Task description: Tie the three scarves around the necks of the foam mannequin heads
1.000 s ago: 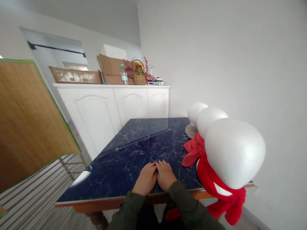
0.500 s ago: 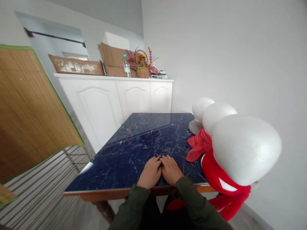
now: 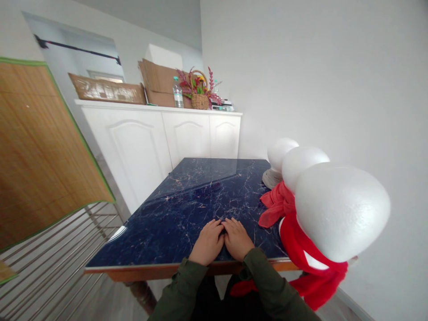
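Observation:
My left hand (image 3: 207, 242) and my right hand (image 3: 237, 238) rest palm down near the front edge of the blue marble-patterned table (image 3: 187, 205). Their fingertips meet in the middle, and the fingers lie on the tabletop with nothing visible in them. To the right of my right hand stands a row of three white foam heads (image 3: 341, 209). The nearest wears a bright red scarf (image 3: 294, 238) whose end hangs over the table edge. A thinner red scarf (image 3: 277, 200) is tied around the middle one, and grey cloth (image 3: 271, 178) wraps the base of the farthest.
Behind the table, a white cabinet (image 3: 140, 138) carries cardboard boxes (image 3: 160, 84), a water bottle (image 3: 178, 94) and a flower basket (image 3: 199, 100). On the left are a bamboo mat (image 3: 50, 151) and a metal rack (image 3: 67, 254). A wall rises on the right.
The view has shifted very slightly. Both hands stay in the same pose on the table, and the foam heads and scarves have not been moved.

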A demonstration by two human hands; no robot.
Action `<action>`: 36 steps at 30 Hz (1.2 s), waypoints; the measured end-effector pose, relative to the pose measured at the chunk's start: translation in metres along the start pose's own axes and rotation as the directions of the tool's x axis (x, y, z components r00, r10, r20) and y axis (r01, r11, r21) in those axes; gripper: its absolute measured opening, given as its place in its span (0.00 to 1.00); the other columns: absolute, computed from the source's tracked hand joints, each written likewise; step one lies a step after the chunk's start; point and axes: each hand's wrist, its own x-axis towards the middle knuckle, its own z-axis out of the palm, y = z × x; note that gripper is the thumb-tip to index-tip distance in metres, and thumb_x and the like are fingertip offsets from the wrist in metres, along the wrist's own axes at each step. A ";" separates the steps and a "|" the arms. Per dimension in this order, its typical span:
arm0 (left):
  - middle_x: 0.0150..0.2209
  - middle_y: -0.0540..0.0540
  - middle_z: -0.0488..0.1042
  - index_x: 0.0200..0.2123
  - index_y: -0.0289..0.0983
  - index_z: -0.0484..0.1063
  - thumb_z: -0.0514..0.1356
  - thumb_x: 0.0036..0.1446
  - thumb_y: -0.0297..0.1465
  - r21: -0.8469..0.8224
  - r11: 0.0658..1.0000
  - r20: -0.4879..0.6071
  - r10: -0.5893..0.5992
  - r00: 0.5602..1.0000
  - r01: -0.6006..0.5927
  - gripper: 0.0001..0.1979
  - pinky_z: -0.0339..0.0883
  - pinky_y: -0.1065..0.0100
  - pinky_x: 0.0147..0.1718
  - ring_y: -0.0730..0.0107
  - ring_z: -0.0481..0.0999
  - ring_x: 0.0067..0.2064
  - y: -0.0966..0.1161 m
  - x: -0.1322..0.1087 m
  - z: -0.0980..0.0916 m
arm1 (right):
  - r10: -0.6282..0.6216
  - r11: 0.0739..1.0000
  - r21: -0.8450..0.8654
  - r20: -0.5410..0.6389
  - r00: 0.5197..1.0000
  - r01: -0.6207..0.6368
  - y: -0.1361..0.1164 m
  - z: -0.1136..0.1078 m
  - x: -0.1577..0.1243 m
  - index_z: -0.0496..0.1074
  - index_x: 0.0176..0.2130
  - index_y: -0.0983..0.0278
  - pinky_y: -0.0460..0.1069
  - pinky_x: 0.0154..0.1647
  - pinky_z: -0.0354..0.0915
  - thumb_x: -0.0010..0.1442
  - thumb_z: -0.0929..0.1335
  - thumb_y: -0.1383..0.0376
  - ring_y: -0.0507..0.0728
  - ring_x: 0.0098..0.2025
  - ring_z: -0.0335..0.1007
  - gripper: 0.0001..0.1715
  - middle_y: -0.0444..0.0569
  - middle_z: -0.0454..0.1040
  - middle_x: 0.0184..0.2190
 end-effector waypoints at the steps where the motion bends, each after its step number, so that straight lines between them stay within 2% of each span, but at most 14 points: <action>1: 0.51 0.41 0.69 0.46 0.34 0.70 0.52 0.53 0.25 0.002 1.000 0.002 -0.007 1.000 0.007 0.17 0.57 0.56 0.56 0.61 0.64 0.55 0.001 0.000 -0.001 | 0.002 1.000 0.001 0.004 1.000 -0.002 0.000 0.000 0.000 0.61 0.55 0.67 0.58 0.61 0.44 0.57 0.56 0.68 0.61 0.61 0.49 0.26 0.51 0.59 0.58; 36: 0.51 0.41 0.69 0.46 0.35 0.70 0.52 0.53 0.25 -0.007 1.000 -0.018 0.005 1.000 -0.005 0.16 0.57 0.56 0.56 0.61 0.64 0.55 -0.004 -0.002 0.005 | 0.008 1.000 0.019 0.011 1.000 -0.009 0.000 -0.001 0.000 0.61 0.56 0.67 0.58 0.61 0.44 0.57 0.56 0.68 0.61 0.61 0.48 0.27 0.51 0.58 0.58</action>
